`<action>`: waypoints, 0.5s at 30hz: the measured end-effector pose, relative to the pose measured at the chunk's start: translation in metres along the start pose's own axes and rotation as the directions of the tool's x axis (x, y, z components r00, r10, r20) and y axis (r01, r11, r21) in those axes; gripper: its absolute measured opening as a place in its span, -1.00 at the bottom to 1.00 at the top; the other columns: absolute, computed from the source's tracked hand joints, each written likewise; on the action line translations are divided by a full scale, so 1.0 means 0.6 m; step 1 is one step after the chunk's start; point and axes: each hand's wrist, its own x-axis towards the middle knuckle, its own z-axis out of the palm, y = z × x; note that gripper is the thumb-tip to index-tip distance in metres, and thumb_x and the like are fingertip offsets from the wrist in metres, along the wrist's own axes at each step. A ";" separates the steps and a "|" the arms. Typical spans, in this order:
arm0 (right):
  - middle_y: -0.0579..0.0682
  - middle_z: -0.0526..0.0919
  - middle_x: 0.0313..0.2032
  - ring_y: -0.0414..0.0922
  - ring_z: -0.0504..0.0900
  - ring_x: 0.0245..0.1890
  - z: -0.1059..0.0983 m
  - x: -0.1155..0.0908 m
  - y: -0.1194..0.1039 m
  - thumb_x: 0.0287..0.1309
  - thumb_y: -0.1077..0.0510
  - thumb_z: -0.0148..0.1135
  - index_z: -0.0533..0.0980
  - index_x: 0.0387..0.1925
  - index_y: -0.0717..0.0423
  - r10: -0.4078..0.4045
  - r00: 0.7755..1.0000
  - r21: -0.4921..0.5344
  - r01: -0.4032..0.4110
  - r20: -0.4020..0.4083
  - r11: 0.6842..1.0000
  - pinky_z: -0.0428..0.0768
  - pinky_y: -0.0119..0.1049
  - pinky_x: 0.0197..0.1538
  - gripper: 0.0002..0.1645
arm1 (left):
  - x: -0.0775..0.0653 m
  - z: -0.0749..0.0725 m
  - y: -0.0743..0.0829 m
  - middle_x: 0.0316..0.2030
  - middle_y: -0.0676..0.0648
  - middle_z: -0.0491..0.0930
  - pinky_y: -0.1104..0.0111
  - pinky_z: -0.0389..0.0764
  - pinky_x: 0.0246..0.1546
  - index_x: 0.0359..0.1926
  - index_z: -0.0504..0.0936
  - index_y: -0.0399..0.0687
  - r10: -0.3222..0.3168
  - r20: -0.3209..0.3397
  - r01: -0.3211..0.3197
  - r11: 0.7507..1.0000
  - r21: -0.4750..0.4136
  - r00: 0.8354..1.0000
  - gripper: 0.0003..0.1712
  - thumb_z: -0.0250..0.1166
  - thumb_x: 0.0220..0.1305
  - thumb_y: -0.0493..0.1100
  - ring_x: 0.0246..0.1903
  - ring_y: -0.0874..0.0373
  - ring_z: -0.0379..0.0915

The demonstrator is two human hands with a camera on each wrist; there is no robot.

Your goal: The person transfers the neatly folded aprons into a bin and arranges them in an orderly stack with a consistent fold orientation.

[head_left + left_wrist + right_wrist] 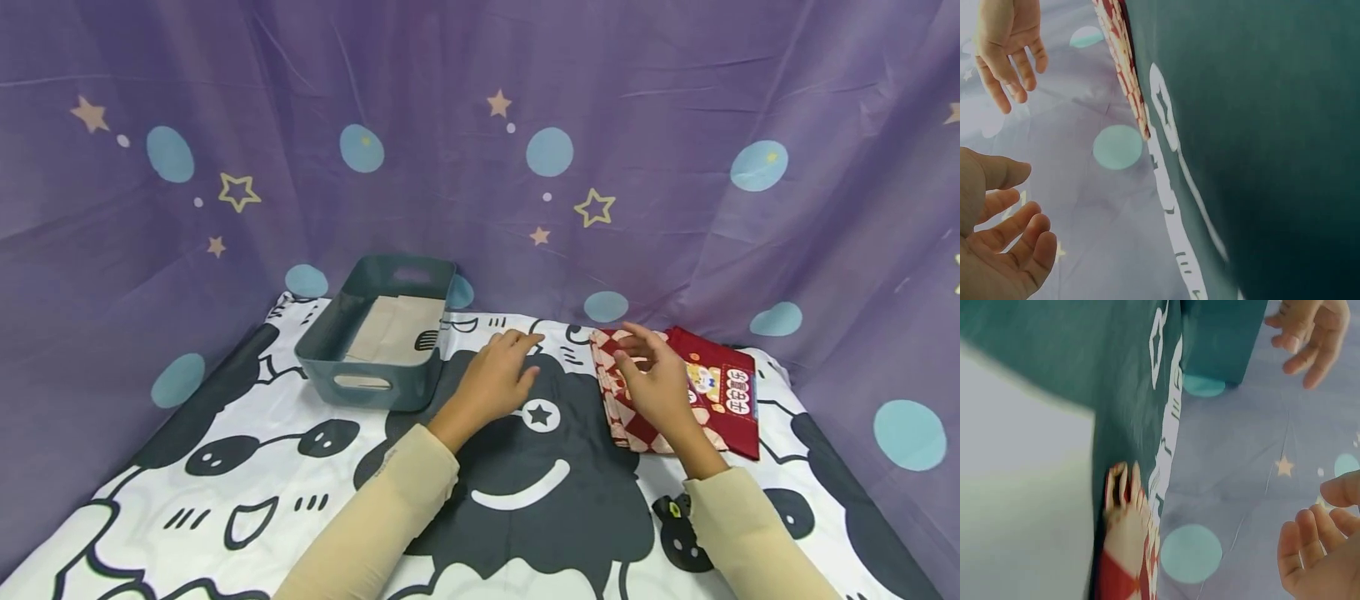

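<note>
Above the dark middle of the patterned cloth, my left hand [491, 379] hovers with relaxed fingers and holds nothing. My right hand [660, 383] is over a folded red-and-cream diamond-patterned cloth [622, 417], its fingers loosely bent; the right wrist view shows the hand [1322, 547] apart from that cloth [1125, 550]. Against the patterned cloth lies a folded red piece [738, 392] with a cartoon and lettering. A grey-green plastic bin [322, 367] stands to the left of my left hand, with a folded beige piece [393, 329] inside it.
The table is covered by a black-and-white cartoon cloth [273, 492]. A purple curtain [450, 50] with stars and blue dots hangs behind and at both sides. A small black printed figure [682, 542] shows beside my right sleeve [750, 525].
</note>
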 end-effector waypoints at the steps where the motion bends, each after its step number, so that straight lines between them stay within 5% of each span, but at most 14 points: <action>1: 0.19 0.72 -0.09 -0.07 0.69 -0.13 -0.004 0.001 0.003 0.31 0.33 0.31 0.53 0.27 0.21 0.008 1.000 -0.010 -0.008 -0.003 1.000 0.55 -0.59 -0.16 -0.50 | 0.001 0.004 0.001 0.12 -0.09 0.58 0.12 0.57 -0.01 0.37 0.52 -0.03 -0.005 0.006 0.005 1.000 -0.007 1.000 -0.45 0.33 0.39 -0.13 0.02 -0.02 0.50; 15: 0.28 0.70 -0.06 -0.50 0.57 -0.19 -0.074 0.015 0.036 0.37 0.22 0.30 0.54 0.26 0.23 0.096 0.995 -0.048 -0.095 0.008 0.994 0.50 -0.64 -0.14 -0.53 | 0.021 0.051 0.021 0.14 -0.05 0.57 0.17 0.56 0.05 0.42 0.47 0.02 -0.049 0.121 0.054 0.998 -0.036 0.991 -0.41 0.31 0.42 -0.08 0.05 0.02 0.48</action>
